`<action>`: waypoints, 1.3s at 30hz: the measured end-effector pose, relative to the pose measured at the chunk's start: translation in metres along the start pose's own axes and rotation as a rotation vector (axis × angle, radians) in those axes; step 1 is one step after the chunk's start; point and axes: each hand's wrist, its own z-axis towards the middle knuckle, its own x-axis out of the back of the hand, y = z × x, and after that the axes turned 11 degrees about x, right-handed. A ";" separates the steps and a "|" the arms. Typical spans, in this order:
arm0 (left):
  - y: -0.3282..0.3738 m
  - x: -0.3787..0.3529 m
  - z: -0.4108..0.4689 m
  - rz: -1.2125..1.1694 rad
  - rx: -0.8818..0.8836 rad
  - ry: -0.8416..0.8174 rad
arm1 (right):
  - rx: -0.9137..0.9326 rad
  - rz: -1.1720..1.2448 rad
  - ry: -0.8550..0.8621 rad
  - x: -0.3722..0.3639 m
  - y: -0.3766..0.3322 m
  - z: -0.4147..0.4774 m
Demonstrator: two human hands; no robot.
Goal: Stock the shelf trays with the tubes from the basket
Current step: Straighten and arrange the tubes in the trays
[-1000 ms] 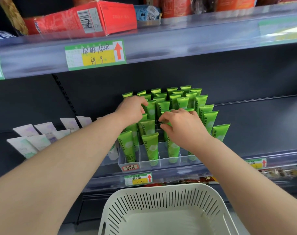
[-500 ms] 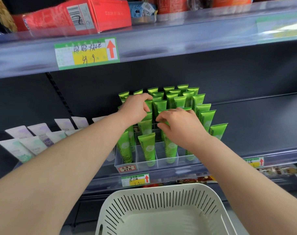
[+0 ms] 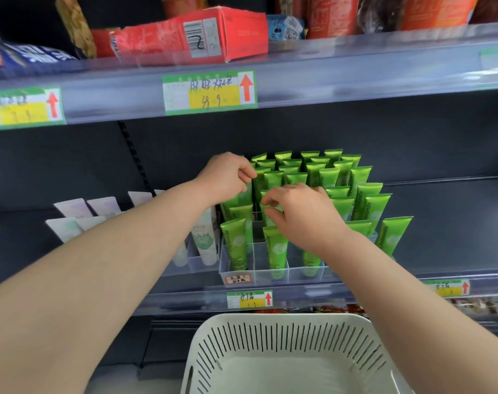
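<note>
Several green tubes point(image 3: 316, 172) stand upright in a clear divided tray point(image 3: 270, 273) on the middle shelf. My left hand point(image 3: 227, 174) reaches over the tray's left side and its fingertips pinch the top of a green tube point(image 3: 260, 180) in a middle row. My right hand point(image 3: 301, 214) hovers over the tray's centre, curled fingers pinching the top edge of another green tube point(image 3: 270, 204). The white slotted basket point(image 3: 287, 339) sits below the shelf, and no tubes show inside it.
A second clear tray holds white tubes point(image 3: 205, 240) left of the green ones. Price labels point(image 3: 249, 299) line the shelf edge. The upper shelf carries a red box point(image 3: 190, 38) and packets. Bare dark shelf point(image 3: 446, 223) lies to the right.
The view has shifted, so the shelf sits a little differently in frame. Both hands stay on the green tubes; the left fingers have closed on a tube top and the right hand drew slightly left.
</note>
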 end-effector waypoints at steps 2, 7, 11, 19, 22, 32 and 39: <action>-0.006 0.005 -0.002 0.000 0.021 -0.012 | 0.022 0.004 -0.009 -0.003 -0.009 0.006; -0.020 0.013 -0.010 -0.033 0.061 -0.014 | 0.135 -0.014 -0.104 -0.013 -0.031 0.018; -0.028 0.013 -0.017 -0.047 0.050 -0.006 | 0.184 -0.094 -0.159 -0.028 -0.038 0.023; -0.022 -0.001 -0.023 -0.026 0.023 -0.074 | 0.175 -0.150 -0.169 -0.025 -0.029 0.011; -0.017 -0.004 -0.025 -0.026 0.013 -0.064 | 0.150 -0.107 -0.183 -0.030 -0.028 0.009; -0.020 -0.004 -0.027 0.012 0.061 -0.173 | 0.098 -0.038 -0.147 -0.010 -0.015 -0.001; -0.019 -0.003 -0.027 0.005 0.045 -0.161 | 0.078 -0.065 -0.157 -0.005 -0.010 -0.004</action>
